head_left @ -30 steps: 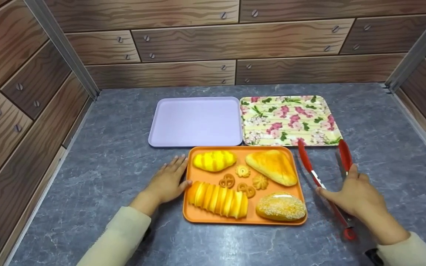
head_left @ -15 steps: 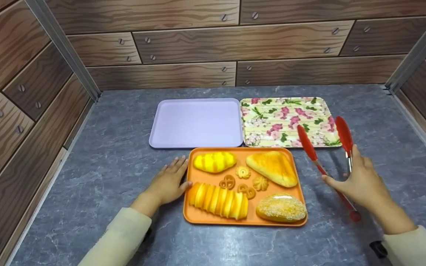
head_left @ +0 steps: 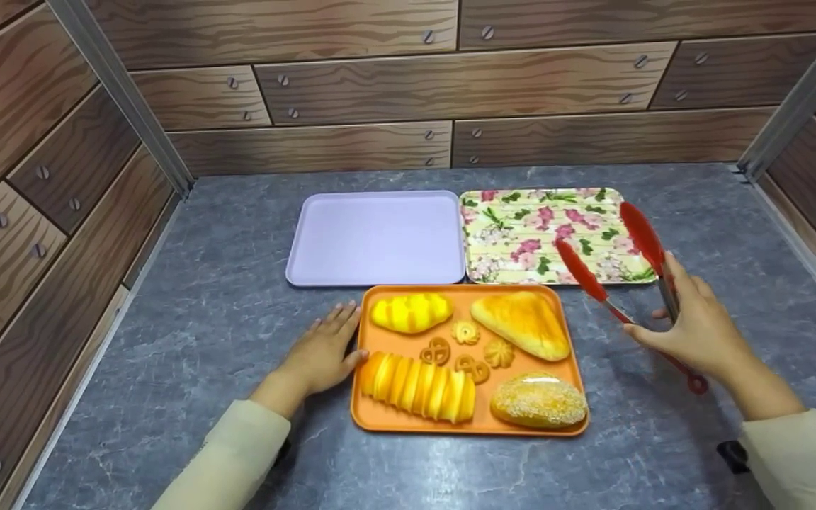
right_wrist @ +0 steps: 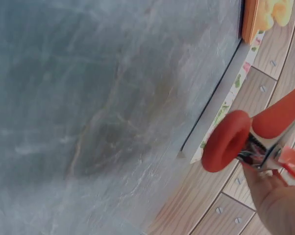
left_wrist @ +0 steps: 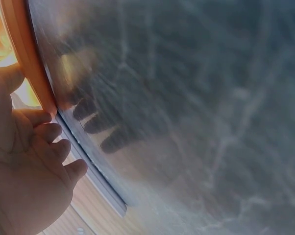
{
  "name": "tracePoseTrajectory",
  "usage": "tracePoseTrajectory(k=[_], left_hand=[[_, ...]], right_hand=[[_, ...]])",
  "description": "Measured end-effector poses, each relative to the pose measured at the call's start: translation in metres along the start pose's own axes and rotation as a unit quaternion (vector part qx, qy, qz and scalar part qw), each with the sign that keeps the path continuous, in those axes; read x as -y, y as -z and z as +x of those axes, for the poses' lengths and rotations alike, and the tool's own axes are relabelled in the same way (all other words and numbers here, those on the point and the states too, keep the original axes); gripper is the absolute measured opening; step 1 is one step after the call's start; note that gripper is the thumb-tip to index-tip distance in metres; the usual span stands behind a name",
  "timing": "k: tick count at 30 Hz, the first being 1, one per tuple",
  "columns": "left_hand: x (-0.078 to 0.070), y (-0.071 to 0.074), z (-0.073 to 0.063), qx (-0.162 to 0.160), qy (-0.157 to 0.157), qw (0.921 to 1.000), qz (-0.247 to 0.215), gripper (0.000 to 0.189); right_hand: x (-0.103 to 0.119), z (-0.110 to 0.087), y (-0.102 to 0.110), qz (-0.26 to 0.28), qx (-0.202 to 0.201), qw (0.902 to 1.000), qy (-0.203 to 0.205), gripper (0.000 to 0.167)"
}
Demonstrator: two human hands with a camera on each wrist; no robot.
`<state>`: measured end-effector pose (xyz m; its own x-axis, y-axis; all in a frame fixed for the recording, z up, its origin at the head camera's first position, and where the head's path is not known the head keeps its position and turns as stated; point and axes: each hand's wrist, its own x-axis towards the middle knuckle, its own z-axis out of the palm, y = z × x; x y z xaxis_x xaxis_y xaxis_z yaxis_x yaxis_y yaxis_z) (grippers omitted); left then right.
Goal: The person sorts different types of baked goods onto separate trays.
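Observation:
My right hand [head_left: 695,329] grips red-and-metal tongs [head_left: 645,244], thumb on one arm and fingers on the other. Their tips are spread apart over the right part of the floral tray [head_left: 521,234]. In the right wrist view the red ring [right_wrist: 226,142] at the tongs' hinge end shows close up. My left hand [head_left: 316,354] rests at the left edge of an orange tray [head_left: 408,427], thumb on the rim, fingers straight. The tray carries a striped yellow bread [head_left: 411,312], a triangular bread [head_left: 525,322], a sliced loaf [head_left: 418,386], a seeded bun [head_left: 539,400] and several small cookies [head_left: 499,352].
A lilac tray [head_left: 380,237] lies behind the orange one, side by side with the floral tray. Wood-patterned walls [head_left: 351,145] enclose the grey marbled table [head_left: 224,255] at the back and both sides.
My right hand has raised the tongs off the table and moved them forward, their tips shifting left over the floral tray. My left hand and the orange tray have stayed in place.

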<state>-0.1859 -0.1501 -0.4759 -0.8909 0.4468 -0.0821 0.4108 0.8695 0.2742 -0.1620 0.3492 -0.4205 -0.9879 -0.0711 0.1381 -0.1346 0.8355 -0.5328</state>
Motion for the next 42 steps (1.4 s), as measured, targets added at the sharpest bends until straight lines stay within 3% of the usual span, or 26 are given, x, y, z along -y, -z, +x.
tracePoseTrajectory(k=[5,10,14,22,27,34,42], left_hand=[[0.000,0.000,0.000,0.000,-0.002,1.0000,-0.001,0.067],[-0.001,0.001,-0.001,-0.002,-0.002,1.0000,-0.004,0.067],[-0.002,0.002,-0.001,0.001,0.002,0.9999,-0.012,0.068],[-0.001,0.001,-0.001,0.005,0.007,0.9999,-0.012,0.069],[0.000,0.000,-0.001,0.005,0.008,0.9999,-0.013,0.069],[0.000,0.000,-0.001,0.006,0.010,0.9999,-0.011,0.069],[0.001,-0.002,0.000,-0.003,0.002,1.0000,-0.007,0.067]], right_hand=[[-0.003,0.005,0.002,0.012,-0.004,0.9996,0.024,0.125],[-0.004,0.007,0.000,0.001,-0.003,0.9991,0.043,0.111],[-0.005,0.007,-0.002,0.005,0.011,0.9992,0.038,0.103],[-0.007,0.009,0.000,0.022,0.043,0.9985,0.026,0.110],[-0.008,0.011,-0.001,0.020,0.057,0.9975,0.036,0.100],[-0.007,0.010,-0.005,-0.033,0.087,0.9948,0.041,0.102],[-0.006,0.010,-0.011,-0.063,0.085,0.9929,0.055,0.093]])
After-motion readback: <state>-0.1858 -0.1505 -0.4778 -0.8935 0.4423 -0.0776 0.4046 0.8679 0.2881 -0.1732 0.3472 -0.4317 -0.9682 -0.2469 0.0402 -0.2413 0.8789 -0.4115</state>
